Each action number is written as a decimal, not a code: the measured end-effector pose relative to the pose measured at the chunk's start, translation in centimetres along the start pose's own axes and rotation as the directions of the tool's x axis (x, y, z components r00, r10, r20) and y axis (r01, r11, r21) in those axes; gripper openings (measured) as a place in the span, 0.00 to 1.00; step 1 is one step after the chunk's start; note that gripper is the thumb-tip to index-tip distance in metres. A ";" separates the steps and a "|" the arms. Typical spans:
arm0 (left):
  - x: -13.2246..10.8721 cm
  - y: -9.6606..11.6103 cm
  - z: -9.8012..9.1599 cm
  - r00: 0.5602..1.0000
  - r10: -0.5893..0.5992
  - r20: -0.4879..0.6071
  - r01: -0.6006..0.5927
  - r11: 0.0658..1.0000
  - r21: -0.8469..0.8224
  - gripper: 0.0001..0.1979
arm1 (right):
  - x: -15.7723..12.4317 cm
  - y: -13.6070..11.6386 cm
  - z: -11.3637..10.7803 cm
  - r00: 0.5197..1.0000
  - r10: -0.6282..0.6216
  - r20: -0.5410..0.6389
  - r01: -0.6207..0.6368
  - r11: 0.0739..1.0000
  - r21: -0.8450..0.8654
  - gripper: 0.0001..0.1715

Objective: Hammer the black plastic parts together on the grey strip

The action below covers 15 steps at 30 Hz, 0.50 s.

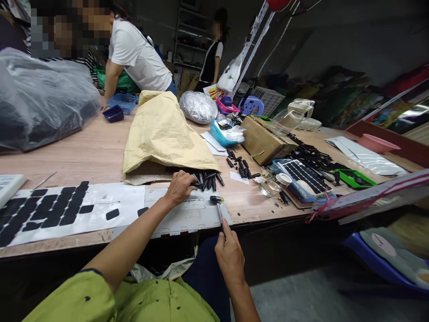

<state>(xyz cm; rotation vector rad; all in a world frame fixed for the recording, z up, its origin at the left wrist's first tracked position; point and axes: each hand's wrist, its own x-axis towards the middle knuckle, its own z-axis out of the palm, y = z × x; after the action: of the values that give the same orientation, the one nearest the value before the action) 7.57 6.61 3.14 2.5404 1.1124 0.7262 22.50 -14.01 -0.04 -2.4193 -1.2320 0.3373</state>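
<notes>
My left hand (pixel 181 187) is closed at the mouth of a large yellow paper sack (pixel 161 134), its fingertips at the edge of a pile of small black tubular parts (pixel 209 180); what they pinch is too small to tell. My right hand (pixel 230 252) grips a thin metal tool (pixel 220 212) pointing away from me. At the tool's far end a black part with a greenish tip (pixel 216 199) lies over a grey board (pixel 187 214) along the table's front edge. White sheets with black rounded pieces (pixel 72 203) lie to the left.
A big clear plastic bag (pixel 43 103) fills the left back. Cardboard box (pixel 264 138), blue tray (pixel 298 181), green tray (pixel 355 178) and loose black parts (pixel 241 167) lie on the right. One person (pixel 137 53) leans over the table; another (pixel 212 58) stands farther back.
</notes>
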 end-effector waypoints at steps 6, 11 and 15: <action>-5.2 0.3 0.4 0.988 -0.126 0.088 0.136 0.984 -0.115 0.11 | -0.1 -0.1 -0.1 1.000 0.023 0.003 -0.023 0.999 0.034 0.30; -6.3 -0.3 1.1 0.969 -0.236 0.079 0.246 0.957 -0.154 0.07 | 0.1 0.1 0.1 1.000 0.015 0.005 -0.015 0.998 0.058 0.31; -6.0 -0.5 1.0 0.961 -0.261 0.089 0.273 0.947 -0.171 0.07 | 0.7 1.3 0.6 0.998 -0.052 -0.038 0.058 0.983 0.176 0.32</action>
<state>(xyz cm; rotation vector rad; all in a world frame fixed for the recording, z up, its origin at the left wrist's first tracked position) 4.38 2.47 0.09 2.1896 1.2736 0.6376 23.64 -13.95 -1.15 -2.2274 -1.1991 0.3728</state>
